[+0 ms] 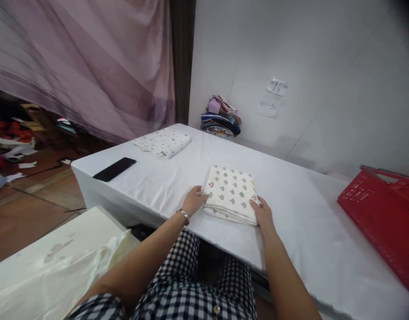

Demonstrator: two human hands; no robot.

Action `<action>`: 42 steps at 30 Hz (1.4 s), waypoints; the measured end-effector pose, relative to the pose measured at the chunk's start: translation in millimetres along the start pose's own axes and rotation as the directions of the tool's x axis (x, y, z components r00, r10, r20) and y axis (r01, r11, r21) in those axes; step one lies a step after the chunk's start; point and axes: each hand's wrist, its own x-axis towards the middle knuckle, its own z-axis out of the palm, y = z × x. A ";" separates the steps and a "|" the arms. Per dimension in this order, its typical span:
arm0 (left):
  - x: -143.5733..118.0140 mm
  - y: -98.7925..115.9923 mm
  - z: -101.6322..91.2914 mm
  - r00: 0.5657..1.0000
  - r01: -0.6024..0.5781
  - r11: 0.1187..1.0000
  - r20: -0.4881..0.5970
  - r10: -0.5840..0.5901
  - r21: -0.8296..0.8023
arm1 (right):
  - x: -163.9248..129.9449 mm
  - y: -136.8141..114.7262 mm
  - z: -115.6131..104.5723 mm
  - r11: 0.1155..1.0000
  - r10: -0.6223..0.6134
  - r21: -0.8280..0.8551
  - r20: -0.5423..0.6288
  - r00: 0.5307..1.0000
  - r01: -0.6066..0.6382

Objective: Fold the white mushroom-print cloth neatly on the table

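Note:
A folded white cloth with small green tree prints [231, 192] lies near the front edge of the white-covered table [291, 195]. My left hand [194, 201] presses against its left side, fingers tucked at the edge. My right hand [262, 212] grips its right front corner. Both hands hold the folded cloth between them. A bracelet sits on my left wrist.
A second folded printed cloth [163, 142] lies at the table's far left, with a black phone [114, 169] in front of it. A pile of coloured clothes [221, 118] sits against the wall. A red plastic basket [384, 213] stands at the right. A plastic-covered surface [58, 262] lies lower left.

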 end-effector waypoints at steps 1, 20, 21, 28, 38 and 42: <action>-4.8 -3.8 -3.1 1.000 -0.003 1.000 0.001 0.003 -0.014 | 0.2 0.1 -0.2 1.000 -0.014 0.004 0.006 1.000 0.014; -35.8 13.2 2.1 0.968 -0.242 0.944 -0.008 0.250 0.222 | -24.6 4.2 0.5 0.893 -0.392 -0.261 -0.055 0.918 0.366; -34.6 13.7 3.0 0.971 -0.231 0.950 -0.017 0.240 0.210 | -24.6 6.2 1.0 0.887 -0.398 -0.272 -0.039 0.917 0.373; -32.5 7.6 -4.3 0.974 -0.202 0.965 -0.073 0.216 0.169 | -22.0 15.4 0.9 0.885 -0.404 -0.257 -0.009 0.915 0.388; -31.3 1.3 -3.9 0.980 -0.168 0.945 -0.060 0.192 0.279 | -47.7 -6.4 5.6 0.575 -0.632 -0.511 0.218 0.743 0.639; -30.0 -5.9 -2.7 0.965 -0.235 0.948 -0.063 0.254 0.215 | -51.3 -6.2 11.0 0.458 -0.755 -0.406 0.292 0.587 0.791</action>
